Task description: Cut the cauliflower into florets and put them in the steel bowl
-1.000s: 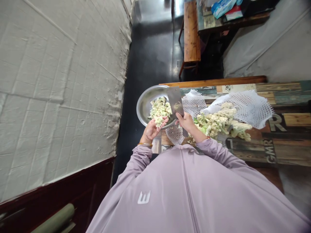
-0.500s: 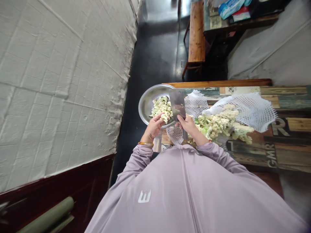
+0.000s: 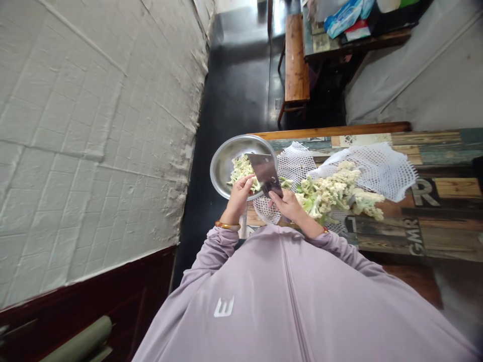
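My right hand (image 3: 286, 203) is closed on a cleaver (image 3: 265, 171), its broad blade tilted over the right side of a steel bowl (image 3: 218, 168). At the bowl's near rim, my left hand (image 3: 240, 193) has its fingers pinched around a cauliflower piece, mostly hidden by the fingers and blade. Cut cauliflower florets (image 3: 239, 168) lie inside the bowl, partly behind the blade. To the right of my right hand, larger cauliflower chunks (image 3: 332, 191) with green stems rest on white foam netting.
White foam netting (image 3: 392, 168) spreads over the patterned wooden table (image 3: 449, 211). A wooden bench (image 3: 296, 60) and another table (image 3: 317, 48) with packets stand beyond. A pale brick-patterned wall (image 3: 94, 125) rises at left, with dark floor (image 3: 234, 90) beside it.
The cleaver has tilted leftward over the bowl, from nearly upright. My left hand has drawn in close to the blade, and the cauliflower piece shows less. The whole view has shifted slightly.
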`<state>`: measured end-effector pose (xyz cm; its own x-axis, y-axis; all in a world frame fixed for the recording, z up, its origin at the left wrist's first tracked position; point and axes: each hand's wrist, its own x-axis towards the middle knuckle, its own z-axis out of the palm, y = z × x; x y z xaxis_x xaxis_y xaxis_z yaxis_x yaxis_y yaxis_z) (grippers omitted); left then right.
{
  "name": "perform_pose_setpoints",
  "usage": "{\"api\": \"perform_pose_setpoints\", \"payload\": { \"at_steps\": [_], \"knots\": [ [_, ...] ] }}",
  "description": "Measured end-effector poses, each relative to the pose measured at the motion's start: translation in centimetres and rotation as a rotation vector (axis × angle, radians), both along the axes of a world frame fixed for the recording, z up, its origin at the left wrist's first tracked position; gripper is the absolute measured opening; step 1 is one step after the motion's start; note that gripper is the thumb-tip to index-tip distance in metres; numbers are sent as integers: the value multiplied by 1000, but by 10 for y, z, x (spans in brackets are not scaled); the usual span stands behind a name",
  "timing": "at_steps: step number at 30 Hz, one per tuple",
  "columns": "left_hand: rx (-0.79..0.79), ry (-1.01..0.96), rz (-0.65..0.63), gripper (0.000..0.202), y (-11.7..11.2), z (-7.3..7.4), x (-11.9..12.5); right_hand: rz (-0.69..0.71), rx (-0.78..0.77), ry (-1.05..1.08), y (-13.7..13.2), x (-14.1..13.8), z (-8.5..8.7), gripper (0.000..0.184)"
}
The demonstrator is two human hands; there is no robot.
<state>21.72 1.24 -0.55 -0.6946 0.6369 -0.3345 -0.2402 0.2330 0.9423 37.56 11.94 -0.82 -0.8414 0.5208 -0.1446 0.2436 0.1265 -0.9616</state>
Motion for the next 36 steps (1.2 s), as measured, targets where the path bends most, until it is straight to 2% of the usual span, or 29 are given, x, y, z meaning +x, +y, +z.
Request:
{"api": "perform_pose_setpoints", "payload": {
  "at_steps": [6, 12, 16, 21, 24, 28, 32, 34, 36],
  "knots": [
    [29, -116, -127, 45, -1, 1, 10, -34, -34, -63, 4, 7, -5, 44],
    [139, 19, -48, 44, 6, 13, 16, -83, -119, -67, 8, 16, -8, 48],
    [126, 111, -27, 37, 9, 9, 11, -124, -139, -44, 12, 22, -6, 50],
    [-3, 175, 112, 40, 7, -15, -17, -276, -233, -56, 20, 35, -16, 55],
    [-111, 182, 141, 44, 6, -33, -30, -387, -292, -80, 30, 48, -23, 56],
    [-211, 248, 97, 37, 12, -56, -20, -540, -289, -75, 48, 72, -28, 52],
    [-148, 145, -102, 26, 28, -82, 20, -645, -269, -95, 62, 94, -30, 47],
    [-169, 156, -286, 21, 35, -97, 43, -663, -275, -81, 65, 101, -32, 46],
    [-268, 283, -512, 17, 41, -113, 62, -660, -268, -72, 66, 108, -34, 45]
  ]
}}
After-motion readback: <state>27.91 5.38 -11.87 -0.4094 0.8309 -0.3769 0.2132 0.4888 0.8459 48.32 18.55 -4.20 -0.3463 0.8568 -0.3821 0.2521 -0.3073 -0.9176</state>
